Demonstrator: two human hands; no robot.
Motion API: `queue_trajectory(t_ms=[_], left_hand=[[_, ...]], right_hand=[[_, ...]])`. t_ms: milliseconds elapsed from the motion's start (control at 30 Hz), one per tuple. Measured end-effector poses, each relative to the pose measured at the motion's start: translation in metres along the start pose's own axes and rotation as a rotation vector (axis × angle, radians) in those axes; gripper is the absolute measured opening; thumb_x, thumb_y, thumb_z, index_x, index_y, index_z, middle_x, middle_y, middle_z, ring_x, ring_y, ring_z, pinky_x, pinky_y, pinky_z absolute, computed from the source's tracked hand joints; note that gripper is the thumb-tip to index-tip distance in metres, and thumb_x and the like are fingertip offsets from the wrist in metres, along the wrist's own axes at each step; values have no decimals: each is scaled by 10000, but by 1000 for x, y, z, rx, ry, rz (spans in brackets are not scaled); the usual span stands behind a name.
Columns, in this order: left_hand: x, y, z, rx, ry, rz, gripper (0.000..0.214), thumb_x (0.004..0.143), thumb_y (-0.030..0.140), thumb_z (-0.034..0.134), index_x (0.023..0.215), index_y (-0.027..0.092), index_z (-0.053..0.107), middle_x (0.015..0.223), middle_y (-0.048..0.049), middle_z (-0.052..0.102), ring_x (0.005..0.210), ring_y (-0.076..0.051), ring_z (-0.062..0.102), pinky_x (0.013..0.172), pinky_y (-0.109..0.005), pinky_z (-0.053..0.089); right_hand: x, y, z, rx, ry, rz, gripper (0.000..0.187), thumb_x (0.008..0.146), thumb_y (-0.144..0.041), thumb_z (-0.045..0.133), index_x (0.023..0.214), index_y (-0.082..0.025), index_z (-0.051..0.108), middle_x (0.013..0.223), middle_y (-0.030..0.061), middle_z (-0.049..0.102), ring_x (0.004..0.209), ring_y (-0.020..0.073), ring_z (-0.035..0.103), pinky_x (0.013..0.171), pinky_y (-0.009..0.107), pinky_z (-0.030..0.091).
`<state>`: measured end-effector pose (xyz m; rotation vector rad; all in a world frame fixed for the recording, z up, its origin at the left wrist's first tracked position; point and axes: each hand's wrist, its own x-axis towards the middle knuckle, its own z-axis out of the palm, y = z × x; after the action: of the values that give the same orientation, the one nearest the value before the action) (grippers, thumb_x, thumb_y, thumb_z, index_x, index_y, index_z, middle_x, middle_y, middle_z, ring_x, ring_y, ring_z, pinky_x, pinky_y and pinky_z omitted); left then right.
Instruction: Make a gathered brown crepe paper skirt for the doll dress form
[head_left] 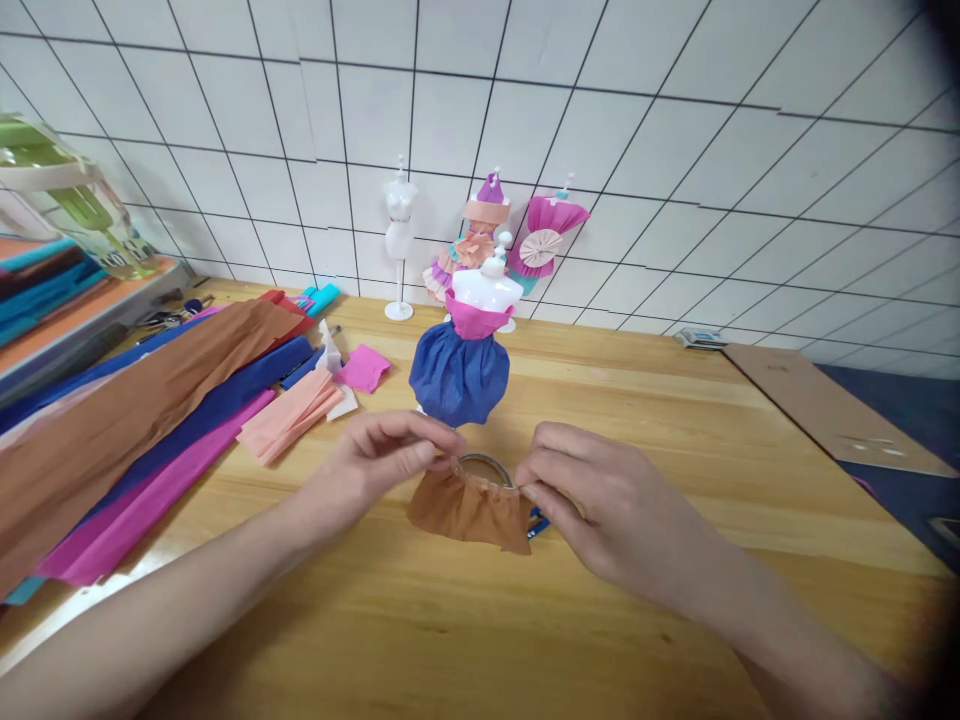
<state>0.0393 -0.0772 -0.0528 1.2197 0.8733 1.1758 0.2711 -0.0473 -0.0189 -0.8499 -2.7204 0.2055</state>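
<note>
Plenty of wooden tabletop [480, 645] spreads before us and out to its right edge, room for moving. The gathered brown piece [469, 515] sits between our left hand [394, 455] and right hand [592, 490], each pinching one end of its upper edge. Just beyond stands a blue-skirted dress form [459, 378], with the tiled wall [645, 220] behind.

A plain white mannequin [399, 238] stands near the tiled wall [296, 130].
</note>
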Motion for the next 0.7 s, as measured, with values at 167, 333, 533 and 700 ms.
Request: queue_trajectory(t_ms=[167,333,533,700], left_hand=[[4,-2,5,658,-277,301,241,885,229,554,1078,205,696,1007,-110,707,1013,-248,601,927,-374,420],[3,0,4,699,-348,201,201,898,263,528,850,167,698,815,-96,678,804,-204,613,736,-297,431],[1,-2,6,688,-337,150,164,849,160,525,713,165,615,719,-54,623,729,-175,561,673,-272,414],[0,-2,7,692,-334,166,159,817,115,517,693,170,601,703,-41,615,725,-166,552,668,-263,411]], right_hand=[[10,-4,-3,-4,-3,-82,297,865,-64,405,633,-178,550,649,7,462,579,131,430,525,270,324],[15,-10,-1,202,27,-5,287,867,-91,445,709,-183,666,648,3,519,560,111,481,500,246,356],[15,-14,11,718,91,423,175,722,-160,625,844,-204,742,638,-18,551,572,120,518,496,249,423],[12,-10,21,1056,101,620,130,602,-255,746,692,-170,706,569,-22,554,511,101,481,451,234,402]])
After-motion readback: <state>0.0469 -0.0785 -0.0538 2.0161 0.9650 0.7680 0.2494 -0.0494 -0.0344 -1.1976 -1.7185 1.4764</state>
